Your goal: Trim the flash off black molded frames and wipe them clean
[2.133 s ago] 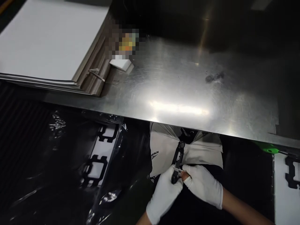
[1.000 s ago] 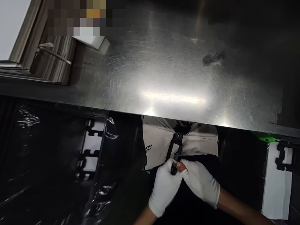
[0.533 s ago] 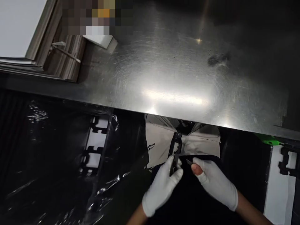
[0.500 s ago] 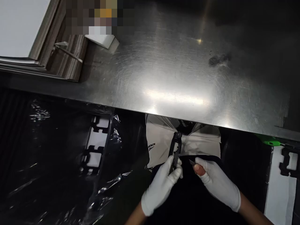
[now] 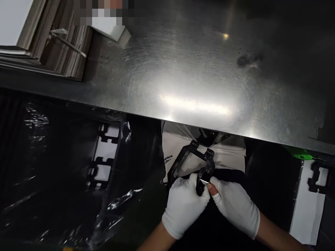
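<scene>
A black plastic frame (image 5: 183, 153) with an open middle is tilted above my lap, its lower part gripped by my gloved left hand (image 5: 184, 202). Close by on the right, my gloved right hand (image 5: 232, 200) pinches a small blade (image 5: 205, 181), and its bare thumb sticks out of the glove. The blade's tip meets the lower right part of the black frame, beside my left fingers. My right fingers hide the rest of the blade.
A steel table (image 5: 183, 69) spans the upper view, with a stack of boards (image 5: 65, 45) and a white block (image 5: 110, 28) at its upper left. Similar black frames (image 5: 103, 160) lie on the left in clear plastic film (image 5: 120, 202). A green-handled tool (image 5: 300, 153) and another black frame (image 5: 318, 177) are on the right.
The black frame has turned from edge-on to showing its broad face. My right hand has moved left, bringing the blade against it. The camera view has shifted slightly.
</scene>
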`<state>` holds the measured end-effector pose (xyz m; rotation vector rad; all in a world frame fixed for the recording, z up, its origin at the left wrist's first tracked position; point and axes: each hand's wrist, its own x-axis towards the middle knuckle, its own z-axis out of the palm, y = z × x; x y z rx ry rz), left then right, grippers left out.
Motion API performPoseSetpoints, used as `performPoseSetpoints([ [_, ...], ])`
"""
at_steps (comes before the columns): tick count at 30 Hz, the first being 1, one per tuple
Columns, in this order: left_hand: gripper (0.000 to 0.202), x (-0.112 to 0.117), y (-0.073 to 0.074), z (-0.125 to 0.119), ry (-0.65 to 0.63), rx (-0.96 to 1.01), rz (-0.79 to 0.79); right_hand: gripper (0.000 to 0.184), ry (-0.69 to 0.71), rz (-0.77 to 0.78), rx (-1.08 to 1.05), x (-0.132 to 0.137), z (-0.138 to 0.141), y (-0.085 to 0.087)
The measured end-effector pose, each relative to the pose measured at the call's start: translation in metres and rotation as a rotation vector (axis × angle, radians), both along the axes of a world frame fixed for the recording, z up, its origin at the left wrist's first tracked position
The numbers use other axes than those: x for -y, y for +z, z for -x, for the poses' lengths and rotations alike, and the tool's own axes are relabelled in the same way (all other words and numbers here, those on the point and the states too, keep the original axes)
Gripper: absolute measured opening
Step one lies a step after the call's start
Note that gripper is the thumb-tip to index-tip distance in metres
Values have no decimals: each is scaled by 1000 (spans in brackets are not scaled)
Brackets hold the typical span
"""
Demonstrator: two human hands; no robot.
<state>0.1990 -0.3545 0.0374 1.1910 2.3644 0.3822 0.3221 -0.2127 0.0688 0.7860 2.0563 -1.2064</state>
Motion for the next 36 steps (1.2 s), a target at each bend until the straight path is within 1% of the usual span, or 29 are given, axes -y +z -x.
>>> performPoseSetpoints([
  [4,19,-1,2,-1,-25,-54,17,58,19,-21,38,0,2,2],
  [10,19,-1,3,-3,-33,-158,-103,63,-2,-28,53,-1,6,10],
  [14,26,-2,4,-2,-48,-228,-163,55,-15,-28,115,3,8,11],
  [17,31,-3,3,-2,-58,-259,-184,56,-62,-29,120,7,7,10],
  [21,32,-1,1,-4,-75,-250,-148,67,-130,-13,90,14,4,7],
  [23,32,0,-1,-7,-73,-243,-110,69,-155,-2,87,16,3,5],
  [25,33,0,-1,-9,-55,-234,-70,68,-175,-1,76,16,0,3],
  [27,32,-1,-1,-8,8,-201,-33,68,-222,-8,36,15,-4,1],
  [29,32,-2,0,-3,118,-72,9,68,-315,3,-41,10,-11,-1],
  [30,33,-2,1,0,190,46,15,66,-369,26,-88,7,-15,-2],
  [31,35,-2,2,5,272,205,6,63,-419,56,-132,3,-18,-3],
  [33,48,-1,6,14,459,611,-47,57,-486,115,-196,-3,-24,-4],
  [35,68,1,11,19,618,996,-94,55,-490,137,-218,-6,-24,-4],
  [36,76,2,13,21,674,1127,-100,55,-467,138,-217,-6,-22,-4],
])
